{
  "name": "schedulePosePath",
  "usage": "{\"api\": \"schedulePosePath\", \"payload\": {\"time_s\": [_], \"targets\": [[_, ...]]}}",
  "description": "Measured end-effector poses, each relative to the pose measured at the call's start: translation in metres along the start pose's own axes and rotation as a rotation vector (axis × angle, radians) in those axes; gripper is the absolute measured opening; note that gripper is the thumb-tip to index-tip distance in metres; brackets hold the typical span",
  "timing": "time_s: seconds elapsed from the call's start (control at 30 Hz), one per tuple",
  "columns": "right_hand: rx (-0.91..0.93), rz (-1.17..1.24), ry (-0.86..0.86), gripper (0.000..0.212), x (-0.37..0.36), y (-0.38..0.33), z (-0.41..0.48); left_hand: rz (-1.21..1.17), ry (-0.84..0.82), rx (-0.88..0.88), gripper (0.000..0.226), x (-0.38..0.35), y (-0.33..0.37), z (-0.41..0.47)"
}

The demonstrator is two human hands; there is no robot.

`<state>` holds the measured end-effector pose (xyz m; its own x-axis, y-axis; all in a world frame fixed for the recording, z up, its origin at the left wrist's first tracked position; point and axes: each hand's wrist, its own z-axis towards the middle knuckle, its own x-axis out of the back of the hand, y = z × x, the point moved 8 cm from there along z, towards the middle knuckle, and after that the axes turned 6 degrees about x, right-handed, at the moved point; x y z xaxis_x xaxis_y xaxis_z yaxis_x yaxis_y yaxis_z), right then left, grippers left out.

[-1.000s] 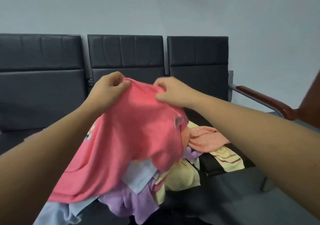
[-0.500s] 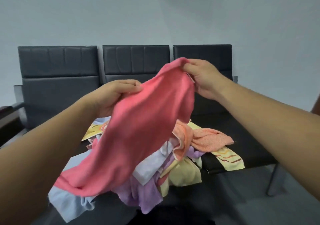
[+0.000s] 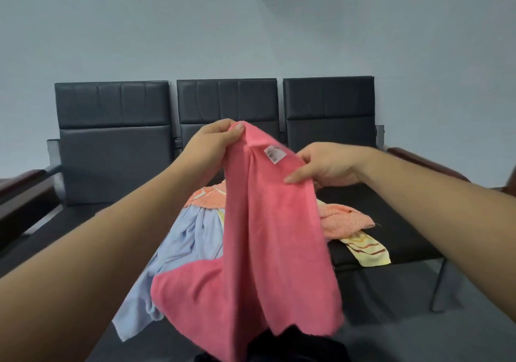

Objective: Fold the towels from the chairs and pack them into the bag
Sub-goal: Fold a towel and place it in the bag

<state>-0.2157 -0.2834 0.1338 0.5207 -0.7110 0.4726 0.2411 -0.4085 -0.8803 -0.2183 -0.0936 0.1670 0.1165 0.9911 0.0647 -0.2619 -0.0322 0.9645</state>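
While the pink towel (image 3: 268,222) hangs in the air over the front edge of the chairs (image 3: 223,105), it is held only along its top hem. The left hand (image 3: 215,144) has its grip closed on one top corner, thumb pressed against the cloth. The right hand (image 3: 324,166) pinches the hem lower down, just past the white label (image 3: 274,154), fingers closed on the fabric. Between the two hands the hem slopes and the cloth falls in long vertical creases, with a lower flap swung out toward the left.

Beneath it the pile (image 3: 195,239) of other towels sits on the middle seat: a pale blue one spilling over the front edge, an orange one (image 3: 346,219) and a yellow striped one (image 3: 365,250) toward the right seat. No bag can be made out for certain; a dark shape at the bottom edge of the view is too unclear to name.

By my judgement the towel is not yet squared for a fold. The right hand seems to hold mid-hem, not a corner, so a fold begun now would likely come out skewed. The dangling flap may also brush the blue towel and drag it off the seat edge. A light pinch could let the hem slip.
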Motion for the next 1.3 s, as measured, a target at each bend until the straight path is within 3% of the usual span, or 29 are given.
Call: {"api": "schedulePosePath", "payload": {"time_s": [0.13, 0.2, 0.3, 0.37, 0.47, 0.57, 0.6, 0.7, 0.8, 0.87, 0.93, 1.07, 1.2, 1.3], "targets": [[0.054, 0.246, 0.3, 0.033, 0.03, 0.016, -0.009, 0.213, 0.079, 0.03, 0.019, 0.011, -0.014, -0.006], [0.056, 0.292, 0.353, 0.035, 0.034, 0.011, -0.013, 0.312, -0.02, 0.041, 0.016, -0.003, -0.017, -0.014], [0.04, 0.261, 0.36, 0.038, 0.027, -0.003, -0.013, 0.36, -0.224, 0.038, 0.045, -0.031, -0.018, -0.028], [0.015, 0.264, 0.345, 0.04, 0.023, -0.008, -0.012, 0.358, -0.256, -0.002, 0.059, -0.038, -0.013, -0.029], [0.003, 0.245, 0.324, 0.041, 0.024, -0.011, -0.01, 0.577, -0.199, -0.13, 0.047, -0.037, -0.005, -0.026], [0.021, 0.145, 0.282, 0.043, 0.025, -0.01, -0.01, 0.737, -0.091, -0.234, 0.014, -0.036, 0.0, -0.025], [0.033, 0.093, 0.253, 0.042, 0.023, -0.01, -0.01, 0.726, -0.059, -0.218, 0.007, -0.034, 0.0, -0.024], [0.037, -0.096, 0.165, 0.033, 0.02, -0.003, -0.011, 0.55, -0.016, -0.086, 0.024, -0.021, -0.015, -0.014], [-0.005, -0.342, 0.121, 0.024, 0.02, 0.01, -0.013, 0.331, -0.017, -0.017, 0.023, -0.014, -0.029, -0.012], [-0.033, -0.569, 0.105, 0.016, 0.024, 0.022, -0.013, 0.241, 0.046, 0.021, 0.024, -0.007, -0.038, -0.009], [-0.072, -0.727, 0.113, 0.02, 0.032, 0.038, -0.013, 0.148, 0.147, 0.088, 0.026, 0.007, -0.049, -0.005], [-0.185, -0.736, 0.169, 0.016, 0.06, 0.071, -0.022, -0.001, 0.316, 0.198, 0.024, 0.041, -0.07, 0.001], [-0.162, -0.552, 0.376, 0.019, 0.079, 0.079, -0.028, 0.187, 0.294, 0.188, 0.043, 0.048, -0.07, -0.006], [-0.112, -0.469, 0.488, 0.016, 0.081, 0.075, -0.025, 0.487, 0.311, 0.125, 0.025, 0.053, -0.066, -0.006]]}}
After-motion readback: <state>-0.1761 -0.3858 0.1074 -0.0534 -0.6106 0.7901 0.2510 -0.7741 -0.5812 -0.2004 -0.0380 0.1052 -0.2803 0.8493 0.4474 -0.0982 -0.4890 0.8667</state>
